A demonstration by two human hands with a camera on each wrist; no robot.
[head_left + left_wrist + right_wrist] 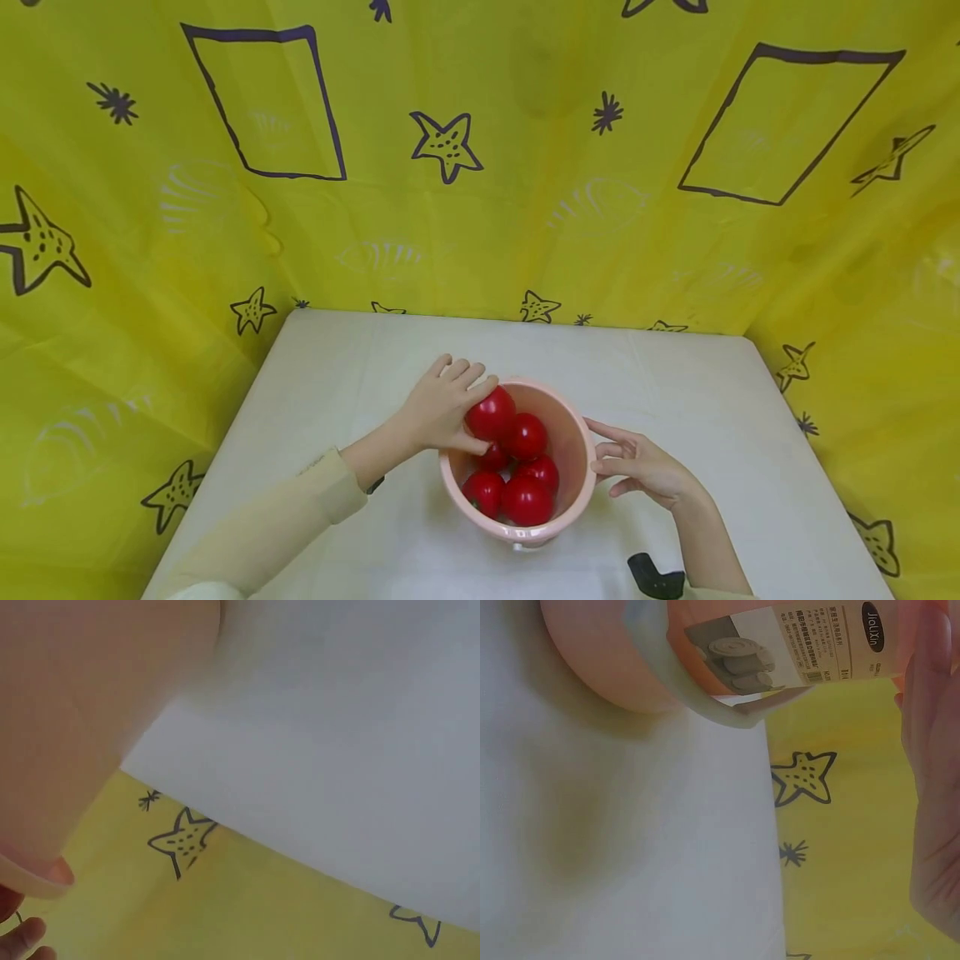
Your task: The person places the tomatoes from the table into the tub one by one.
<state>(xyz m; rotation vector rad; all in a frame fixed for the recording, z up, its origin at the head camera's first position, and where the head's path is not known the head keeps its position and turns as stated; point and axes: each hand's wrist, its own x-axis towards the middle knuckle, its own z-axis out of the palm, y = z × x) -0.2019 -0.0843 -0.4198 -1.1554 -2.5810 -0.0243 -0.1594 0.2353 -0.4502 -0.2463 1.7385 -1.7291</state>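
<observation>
A pink bucket stands on the table with several shiny red tomatoes inside. At its far left rim my left hand grips another tomato, fingers over the top and thumb underneath, overlapping the bucket's opening. In the left wrist view, only fingertips show below the bucket wall. My right hand touches the bucket's right side with its fingers spread along the outside of the rim. The right wrist view shows this hand beside the bucket's printed label.
A pale handle hangs along the bucket's outside. Under the bucket lies a white table, with a yellow curtain of drawn stars and shells at its back and sides. A black strap is at my right wrist.
</observation>
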